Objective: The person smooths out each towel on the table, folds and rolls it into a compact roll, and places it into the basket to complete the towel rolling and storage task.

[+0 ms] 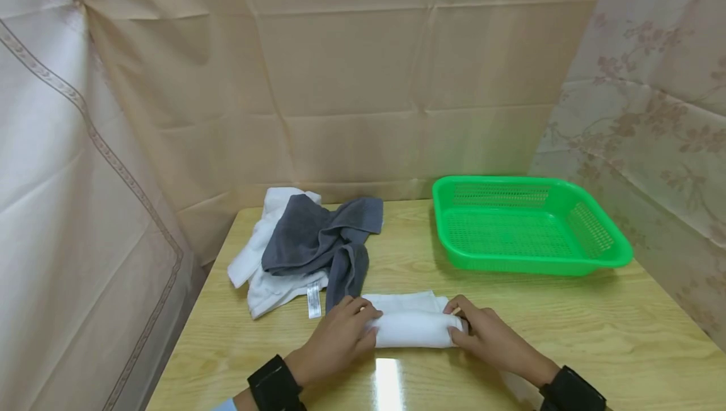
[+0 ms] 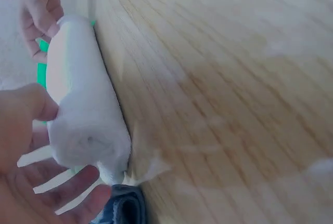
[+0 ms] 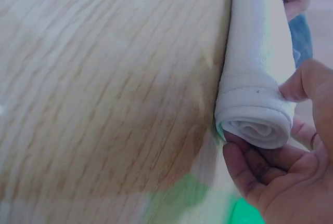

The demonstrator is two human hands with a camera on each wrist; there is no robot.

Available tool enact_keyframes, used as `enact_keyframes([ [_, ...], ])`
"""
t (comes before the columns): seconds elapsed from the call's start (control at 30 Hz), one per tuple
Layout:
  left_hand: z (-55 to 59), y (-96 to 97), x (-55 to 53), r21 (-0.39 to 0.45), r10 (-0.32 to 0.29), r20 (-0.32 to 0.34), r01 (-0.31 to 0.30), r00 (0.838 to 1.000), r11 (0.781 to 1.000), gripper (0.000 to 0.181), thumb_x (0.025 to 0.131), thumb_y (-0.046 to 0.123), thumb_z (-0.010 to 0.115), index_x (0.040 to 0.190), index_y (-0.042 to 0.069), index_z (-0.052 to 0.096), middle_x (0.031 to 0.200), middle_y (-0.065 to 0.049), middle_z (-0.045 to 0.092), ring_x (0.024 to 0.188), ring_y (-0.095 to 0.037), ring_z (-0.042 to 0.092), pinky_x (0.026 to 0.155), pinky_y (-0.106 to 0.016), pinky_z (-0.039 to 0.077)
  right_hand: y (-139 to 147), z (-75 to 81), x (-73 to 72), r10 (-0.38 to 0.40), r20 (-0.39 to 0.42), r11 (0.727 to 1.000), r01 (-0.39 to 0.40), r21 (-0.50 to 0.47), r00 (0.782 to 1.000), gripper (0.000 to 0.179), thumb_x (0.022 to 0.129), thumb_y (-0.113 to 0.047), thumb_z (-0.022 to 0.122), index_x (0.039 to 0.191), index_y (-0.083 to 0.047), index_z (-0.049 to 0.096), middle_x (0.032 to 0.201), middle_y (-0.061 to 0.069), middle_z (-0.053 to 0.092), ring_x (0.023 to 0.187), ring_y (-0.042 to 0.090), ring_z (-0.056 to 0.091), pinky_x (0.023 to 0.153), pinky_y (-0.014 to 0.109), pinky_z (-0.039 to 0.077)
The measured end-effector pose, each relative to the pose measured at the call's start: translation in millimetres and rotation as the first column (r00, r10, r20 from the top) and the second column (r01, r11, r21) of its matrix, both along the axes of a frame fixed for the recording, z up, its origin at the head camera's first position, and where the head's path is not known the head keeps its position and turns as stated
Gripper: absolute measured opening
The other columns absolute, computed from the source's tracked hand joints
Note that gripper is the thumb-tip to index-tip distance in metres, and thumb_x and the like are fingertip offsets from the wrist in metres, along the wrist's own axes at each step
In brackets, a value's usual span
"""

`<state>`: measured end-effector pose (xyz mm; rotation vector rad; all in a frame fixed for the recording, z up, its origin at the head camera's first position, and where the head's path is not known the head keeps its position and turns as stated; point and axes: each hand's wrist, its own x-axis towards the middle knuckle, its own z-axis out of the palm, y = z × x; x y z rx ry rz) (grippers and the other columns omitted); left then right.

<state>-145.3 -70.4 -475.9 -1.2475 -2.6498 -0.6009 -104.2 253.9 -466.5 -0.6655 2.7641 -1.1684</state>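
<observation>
While both hands (image 1: 339, 336) (image 1: 488, 335) grip it, the white towel (image 1: 416, 329) lies partly rolled, spiral-ended

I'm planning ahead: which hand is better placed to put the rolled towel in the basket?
Likely the right hand: it holds the rolled towel nearer the basket; the left hand holds the farther end.

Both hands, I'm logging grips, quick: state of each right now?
Left hand: holding the partly rolled white towel at its left end.
Right hand: holding the towel's right end.
</observation>
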Motion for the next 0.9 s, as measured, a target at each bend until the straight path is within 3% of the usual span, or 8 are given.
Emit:
enact_keyframes([
  [0.1, -2.0, 4.2, -2.0, -0.032, 0.000, -0.153, -0.004, 0.988, 0.999, 0.029, 0.099, 0.016, 0.065, 0.128, 0.017, 0.067, 0.107, 0.000, 0.066, 0.090, -0.016, 0.058, 0.071, -0.027, 0.049, -2, 0.4, -4.0, -0.025, 0.038, 1.000, 0.025, -0.006, 0.999, 0.019, 0.105, -0.019, 0.062, 0.120, -0.010, 0.055, 0.066, -0.010, 0.041, 0.057, -0.001, 0.036, 0.053, 0.021, 0.034],
  [0.2, -3.9, 7.2, -4.1, -0.056, -0.014, -0.245, 0.000, 0.969, 0.998, 0.034, 0.098, 0.014, 0.064, 0.131, 0.022, 0.067, 0.105, -0.001, 0.066, 0.087, -0.017, 0.059, 0.069, -0.028, 0.049, -4, 1.5, -8.1, -0.056, 0.074, 0.998, 0.057, -0.008, 0.996, 0.024, 0.106, -0.021, 0.059, 0.125, -0.008, 0.052, 0.066, -0.008, 0.038, 0.057, 0.002, 0.033, 0.053, 0.023, 0.031],
  [0.4, -2.8, 8.2, -5.6, -0.104, -0.029, -0.205, 0.008, 0.978, 0.995, 0.040, 0.099, 0.032, 0.066, 0.136, 0.018, 0.068, 0.129, -0.004, 0.065, 0.111, -0.022, 0.057, 0.083, -0.037, 0.051, -9, 0.8, -12.0, -0.149, 0.071, 0.989, 0.149, 0.005, 0.986, 0.024, 0.103, -0.016, 0.064, 0.120, -0.009, 0.049, 0.083, 0.001, 0.055, 0.068, 0.008, 0.047, 0.059, 0.025, 0.040],
  [0.6, 0.1, 11.7, -6.0, -0.216, -0.026, -0.255, -0.031, 0.967, 0.976, 0.058, 0.093, 0.048, 0.074, 0.140, 0.015, 0.064, 0.134, -0.002, 0.064, 0.117, -0.020, 0.057, 0.086, -0.037, 0.050, -14, -2.1, -11.3, -0.231, -0.174, 0.966, 0.247, 0.077, 0.957, 0.013, 0.095, -0.010, 0.074, 0.093, -0.018, 0.064, 0.102, 0.003, 0.059, 0.079, 0.014, 0.053, 0.065, 0.026, 0.047],
  [0.67, 0.6, 12.9, -6.6, -0.221, -0.021, -0.249, -0.036, 0.968, 0.975, 0.056, 0.094, 0.046, 0.074, 0.140, 0.014, 0.065, 0.134, -0.002, 0.064, 0.116, -0.020, 0.058, 0.087, -0.036, 0.050, -14, -4.8, -9.0, -0.187, -0.304, 0.963, 0.236, 0.131, 0.934, 0.010, 0.092, -0.016, 0.079, 0.093, -0.015, 0.069, 0.105, 0.005, 0.060, 0.081, 0.016, 0.058, 0.067, 0.028, 0.051],
  [0.77, 2.2, 14.3, -6.8, -0.217, -0.022, -0.223, -0.027, 0.975, 0.976, 0.052, 0.096, 0.041, 0.072, 0.138, 0.011, 0.065, 0.133, -0.003, 0.064, 0.116, -0.021, 0.057, 0.088, -0.036, 0.049, -14, -9.2, -6.1, -0.085, -0.470, 0.943, 0.223, 0.247, 0.879, 0.032, 0.082, -0.030, 0.088, 0.100, -0.008, 0.073, 0.112, 0.009, 0.063, 0.095, 0.021, 0.062, 0.077, 0.035, 0.056],
  [0.83, 2.7, 15.9, -7.1, -0.221, -0.028, -0.215, -0.021, 0.976, 0.975, 0.050, 0.098, 0.038, 0.070, 0.137, 0.007, 0.065, 0.133, -0.004, 0.063, 0.116, -0.022, 0.056, 0.088, -0.038, 0.049, -14, -10.9, -6.4, -0.027, -0.512, 0.928, 0.213, 0.307, 0.858, 0.049, 0.074, -0.034, 0.093, 0.107, -0.004, 0.073, 0.115, 0.009, 0.064, 0.101, 0.025, 0.062, 0.083, 0.040, 0.057],
  [0.9, 3.3, 18.3, -7.6, -0.239, -0.034, -0.220, -0.020, 0.975, 0.971, 0.049, 0.100, 0.037, 0.067, 0.137, 0.005, 0.064, 0.133, -0.006, 0.063, 0.117, -0.023, 0.056, 0.090, -0.040, 0.049, -12, -11.3, -7.8, 0.002, -0.512, 0.918, 0.202, 0.342, 0.859, 0.055, 0.071, -0.032, 0.096, 0.110, -0.001, 0.072, 0.115, 0.010, 0.066, 0.104, 0.027, 0.062, 0.086, 0.042, 0.056],
])
